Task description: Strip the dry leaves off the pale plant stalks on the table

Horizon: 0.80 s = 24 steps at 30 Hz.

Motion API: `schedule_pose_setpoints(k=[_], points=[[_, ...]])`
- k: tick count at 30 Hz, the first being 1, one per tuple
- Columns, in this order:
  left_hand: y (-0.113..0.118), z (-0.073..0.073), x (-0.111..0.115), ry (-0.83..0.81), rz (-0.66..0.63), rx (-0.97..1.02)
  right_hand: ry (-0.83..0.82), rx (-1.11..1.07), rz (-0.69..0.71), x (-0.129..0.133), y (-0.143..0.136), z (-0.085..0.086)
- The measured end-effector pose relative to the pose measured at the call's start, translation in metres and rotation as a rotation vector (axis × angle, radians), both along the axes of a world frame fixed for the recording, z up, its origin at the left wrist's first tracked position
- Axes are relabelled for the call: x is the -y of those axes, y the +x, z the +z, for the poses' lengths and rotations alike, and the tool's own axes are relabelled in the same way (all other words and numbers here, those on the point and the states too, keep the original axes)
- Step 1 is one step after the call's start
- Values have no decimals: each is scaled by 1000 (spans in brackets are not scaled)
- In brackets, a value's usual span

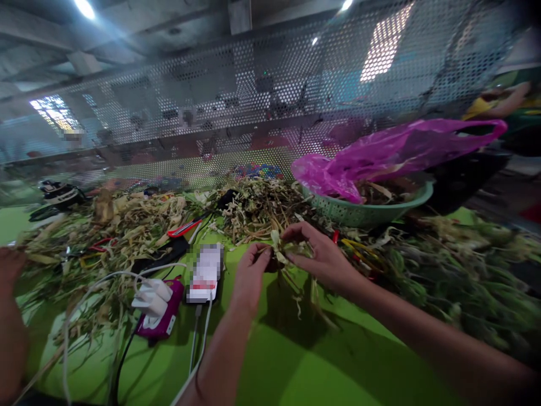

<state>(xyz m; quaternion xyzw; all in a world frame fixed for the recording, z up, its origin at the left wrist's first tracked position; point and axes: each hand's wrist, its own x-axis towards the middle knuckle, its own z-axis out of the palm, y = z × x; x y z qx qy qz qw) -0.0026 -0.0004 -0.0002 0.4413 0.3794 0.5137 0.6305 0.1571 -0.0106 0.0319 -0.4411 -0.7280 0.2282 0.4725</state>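
Observation:
Near the middle of the view, my left hand (256, 262) is closed in a pinch at the left side of a small bunch of dried plant stalks (279, 251). From the right, my right hand (315, 251) curls its fingers around the same bunch, with thumb and forefinger on the pale leafy part. Thin stems hang from the bunch over the green tabletop (313, 361). Just beyond my hands lies a heap of dried plants (257, 206). A phone (205, 273) with a cable plugged in lies left of my left hand.
A purple power strip (172, 310) with white chargers (153, 298) sits at left, cables trailing forward. A red cutter knife (185, 228) lies among dried stalks. A green basket (372, 213) holds plant scraps and a pink plastic bag (380, 152). Greener plants (460, 276) cover the right; another person's arm (12, 327) shows at left.

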Motion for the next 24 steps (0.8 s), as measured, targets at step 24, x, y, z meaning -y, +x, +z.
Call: schedule_pose_setpoints(k=[24], points=[[1, -1, 2, -115, -157, 213, 534, 514, -2, 7, -1, -4]])
